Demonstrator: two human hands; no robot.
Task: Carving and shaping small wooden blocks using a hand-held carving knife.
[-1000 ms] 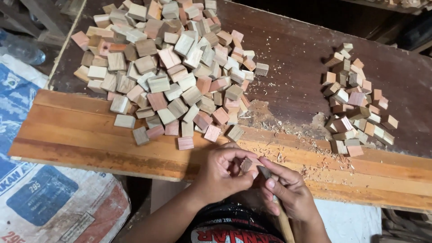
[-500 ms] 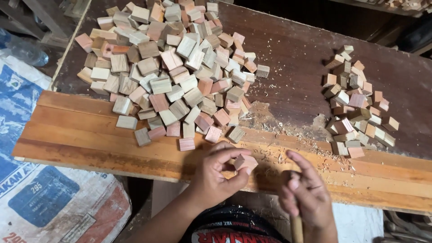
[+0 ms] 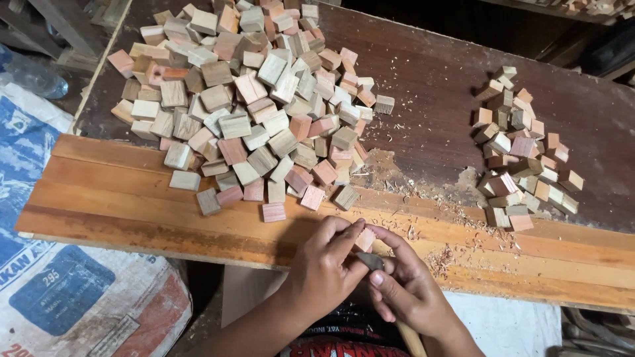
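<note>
Over the plank's near edge [image 3: 198, 231], both hands meet, left hand [image 3: 324, 277] pinching a small wood block [image 3: 364, 239], right hand [image 3: 407, 291] gripping a tool [image 3: 372, 260].

Small pinkish wooden block [image 3: 365, 239], pinched at the left hand [image 3: 324, 274] fingertips, tilted; dark tool blade [image 3: 370, 260], gripped by the right hand [image 3: 407, 291], just beneath it.

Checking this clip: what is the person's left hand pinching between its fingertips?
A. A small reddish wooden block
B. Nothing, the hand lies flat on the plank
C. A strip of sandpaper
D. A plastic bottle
A: the left hand pinches a small reddish wooden block at the near edge of the orange plank, while the right hand brings a wooden-handled tool up against it.
</note>
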